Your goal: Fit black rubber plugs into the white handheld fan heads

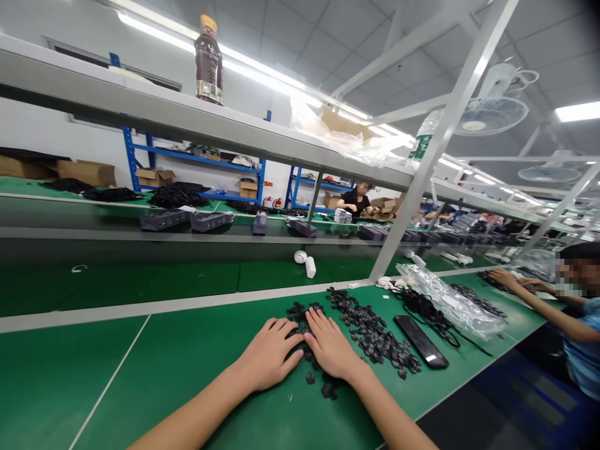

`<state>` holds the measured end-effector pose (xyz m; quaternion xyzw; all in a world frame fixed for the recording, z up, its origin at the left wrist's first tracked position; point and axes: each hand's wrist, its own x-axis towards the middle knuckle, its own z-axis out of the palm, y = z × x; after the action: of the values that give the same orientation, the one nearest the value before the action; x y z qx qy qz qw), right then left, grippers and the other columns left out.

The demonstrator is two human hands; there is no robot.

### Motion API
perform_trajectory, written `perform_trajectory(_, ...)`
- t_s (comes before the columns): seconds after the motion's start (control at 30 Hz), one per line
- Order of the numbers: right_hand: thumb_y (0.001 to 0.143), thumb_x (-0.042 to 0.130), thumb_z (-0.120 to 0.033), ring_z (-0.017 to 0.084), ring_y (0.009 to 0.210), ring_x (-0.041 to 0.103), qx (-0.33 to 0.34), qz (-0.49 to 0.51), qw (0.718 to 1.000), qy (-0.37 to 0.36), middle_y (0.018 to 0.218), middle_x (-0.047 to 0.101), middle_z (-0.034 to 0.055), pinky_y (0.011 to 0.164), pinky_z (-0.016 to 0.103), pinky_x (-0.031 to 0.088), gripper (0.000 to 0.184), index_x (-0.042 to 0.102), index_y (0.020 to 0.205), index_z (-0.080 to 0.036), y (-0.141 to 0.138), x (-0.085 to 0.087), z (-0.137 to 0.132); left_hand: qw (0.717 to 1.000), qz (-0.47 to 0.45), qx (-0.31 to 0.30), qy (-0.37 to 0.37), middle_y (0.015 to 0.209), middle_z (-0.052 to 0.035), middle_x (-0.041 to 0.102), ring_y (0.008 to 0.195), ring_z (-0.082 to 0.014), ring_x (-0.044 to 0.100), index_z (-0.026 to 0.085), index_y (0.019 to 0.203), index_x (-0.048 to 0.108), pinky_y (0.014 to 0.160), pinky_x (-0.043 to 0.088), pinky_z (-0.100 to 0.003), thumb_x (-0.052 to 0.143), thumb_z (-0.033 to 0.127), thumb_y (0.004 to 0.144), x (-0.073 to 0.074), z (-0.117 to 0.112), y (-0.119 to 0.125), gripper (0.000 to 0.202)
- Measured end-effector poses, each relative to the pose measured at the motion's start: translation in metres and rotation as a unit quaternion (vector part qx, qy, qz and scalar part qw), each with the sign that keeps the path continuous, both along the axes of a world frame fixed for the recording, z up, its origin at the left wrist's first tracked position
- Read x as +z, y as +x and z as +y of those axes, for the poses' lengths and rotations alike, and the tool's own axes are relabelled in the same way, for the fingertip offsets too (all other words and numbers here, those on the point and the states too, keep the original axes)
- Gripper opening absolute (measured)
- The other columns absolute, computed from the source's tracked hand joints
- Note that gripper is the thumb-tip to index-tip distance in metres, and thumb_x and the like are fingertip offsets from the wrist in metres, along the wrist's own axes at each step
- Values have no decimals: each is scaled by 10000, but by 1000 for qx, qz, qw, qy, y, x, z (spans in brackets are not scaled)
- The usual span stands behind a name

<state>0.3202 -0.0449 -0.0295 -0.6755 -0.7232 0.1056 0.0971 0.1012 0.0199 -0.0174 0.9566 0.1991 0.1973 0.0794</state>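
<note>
Your left hand (268, 353) and right hand (330, 347) lie flat and open, holding nothing, on small black parts (370, 331); black slab (420, 341) at 3 o'clock, plastic bag (445, 300) at 2 o'clock.

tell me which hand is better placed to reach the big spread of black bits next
Probably the right hand: it lies beside the larger spread of small black parts, while the left hand sits farther away, on the other side, next to the bare green bench mat.
</note>
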Motion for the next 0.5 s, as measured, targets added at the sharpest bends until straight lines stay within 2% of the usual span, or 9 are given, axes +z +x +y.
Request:
perform_trajectory(0.1, 1059, 180, -650, 241, 1595, 94, 7, 32, 999, -4, 1718, 126, -34, 1288, 508, 121, 691, 177, 1653, -295, 0, -2, 6, 1000, -2, 18, 3, 1355, -110, 643, 1259, -345, 564, 274, 1304, 658, 1069, 419, -586, 428, 398, 1055, 3, -6, -8, 361)
perform_trajectory(0.2, 1068, 237, -618, 267, 1584, 162, -14, 59, 998, 14, 1712, 201, 9, 1274, 536, 160, 662, 224, 1646, -297, 14, 3, 32, 999, 6, 33, 1, 1418, -98, 612, 1289, -351, 555, 311, 1369, 616, 1069, 432, -593, 438, 383, 1052, 2, -12, -23, 370)
perform_trajectory(0.3, 1090, 333, -462, 277, 1569, 212, -61, 63, 994, 67, 1706, 237, 104, 1268, 507, 196, 606, 255, 1641, -221, 35, 16, 80, 999, 12, 41, -14, 1599, -57, 455, 1444, -373, 420, 374, 1502, 471, 1134, 386, -618, 466, 389, 1043, -2, -18, -42, 460)
perform_trajectory(0.37, 1074, 456, -367, 302, 1522, 320, -107, 67, 988, 91, 1663, 324, 155, 1239, 511, 277, 574, 334, 1604, -183, 46, 27, 117, 998, 5, 54, -23, 1673, -40, 335, 1516, -389, 305, 385, 1552, 389, 1175, 331, -646, 478, 391, 1037, -4, -20, -55, 523)
perform_trajectory(0.43, 1022, 609, -354, 337, 1392, 487, -162, 72, 979, 99, 1560, 461, 146, 1140, 584, 405, 521, 473, 1499, -192, 51, 36, 150, 996, -10, 83, -32, 1684, -47, 307, 1521, -396, 289, 378, 1552, 387, 1187, 309, -659, 493, 388, 1027, -5, -20, -68, 536)
perform_trajectory(0.5, 1001, 657, -346, 304, 1237, 605, -208, 79, 970, 94, 1431, 568, 122, 1029, 545, 518, 427, 567, 1387, -186, 51, 42, 175, 989, -40, 128, -65, 1657, -62, 349, 1493, -410, 323, 371, 1519, 438, 1174, 319, -670, 523, 389, 1006, -5, -17, -79, 521)
